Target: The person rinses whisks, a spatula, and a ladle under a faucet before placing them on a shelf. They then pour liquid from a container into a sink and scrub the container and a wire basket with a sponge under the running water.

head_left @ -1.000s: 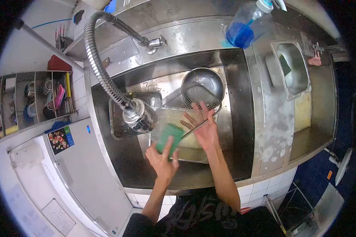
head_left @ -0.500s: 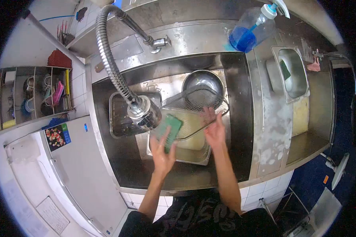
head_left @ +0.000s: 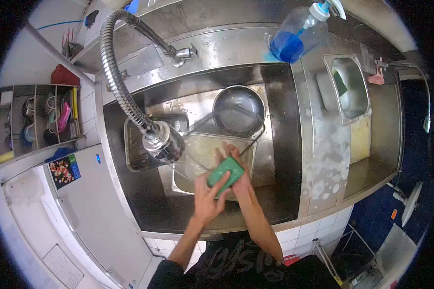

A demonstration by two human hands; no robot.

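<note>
A green sponge is in my left hand, its fingers closed round the lower edge. Behind and right of the sponge, my right hand holds the near part of a wire mesh basket, fingers partly spread against the mesh. The basket is blurred and slants over the sink. Below it lies a rectangular metal tray with cloudy liquid. A round metal pan sits behind, partly seen through the mesh.
A spring-hose faucet hangs over the sink's left side, above a dark rectangular pan. A pump bottle with blue liquid stands on the back ledge. On the right are a metal container and a yellowish board.
The sponge and my left hand have moved right. My right hand has moved left and nearer to me, meeting the sponge. The mesh basket has turned and shifted. The view has shifted slightly.
</note>
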